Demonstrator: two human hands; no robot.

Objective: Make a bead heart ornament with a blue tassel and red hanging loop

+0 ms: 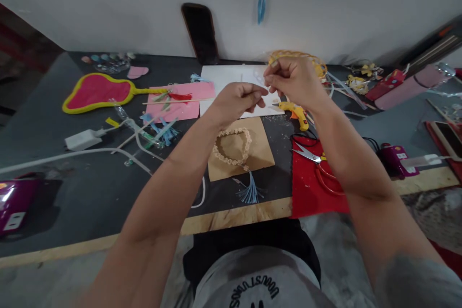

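My left hand [241, 98] is raised over the desk, thumb and fingers pinched together. Close beside it, a little higher and to the right, my right hand [288, 78] is pinched too. Anything between the fingertips is too small to make out. Under the hands lies a white sheet [231, 74]. Nearer to me, a loop of cream beads [248, 142] with a blue tassel [250, 191] lies on a tan card [265, 147]. A yellow glue gun [296, 113] rests just below my right hand.
Scissors [310, 153] lie on red cloth [306, 192] by the front edge. A pink fan-shaped piece with yellow trim [103, 91] is at left. A phone [200, 31] leans on the wall. A pink bottle [411, 87] stands at right. White cables [90, 150] cross the left side.
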